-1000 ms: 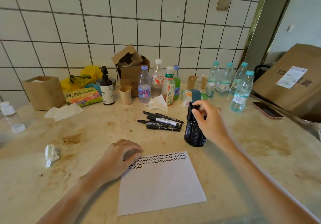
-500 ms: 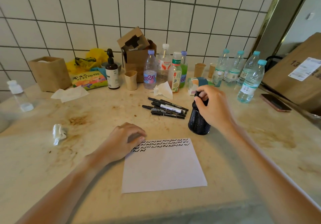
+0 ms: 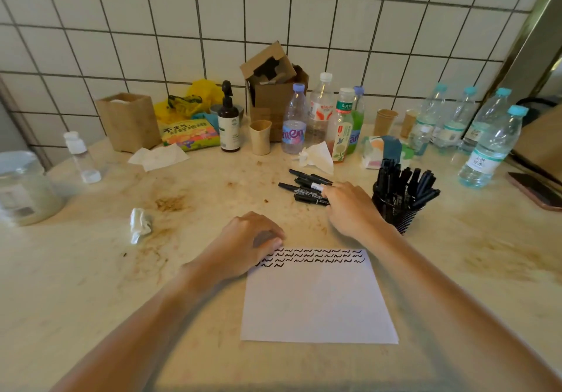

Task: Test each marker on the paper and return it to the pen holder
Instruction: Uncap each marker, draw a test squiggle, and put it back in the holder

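A white paper (image 3: 316, 300) lies in front of me with rows of black squiggles along its top edge. My left hand (image 3: 246, 242) rests on the paper's top left corner with its fingers bent, holding nothing. Several loose black markers (image 3: 304, 185) lie in a pile on the table beyond the paper. My right hand (image 3: 349, 206) reaches onto the right ends of these markers, and its fingertips touch them; none is lifted. To the right of that hand stands a black mesh pen holder (image 3: 398, 215), filled with several black markers (image 3: 401, 179).
Water bottles (image 3: 489, 148), drink bottles (image 3: 293, 121), paper cups (image 3: 260, 136), a cardboard box (image 3: 273, 87) and a pump bottle (image 3: 228, 124) line the tiled wall. A crumpled tissue (image 3: 140, 224) lies left, a phone (image 3: 535, 191) far right, a clear jar (image 3: 24, 188) far left.
My right hand has left the top of the pen holder and moved left onto the loose markers. The view has tilted down. My left hand stays on the paper.
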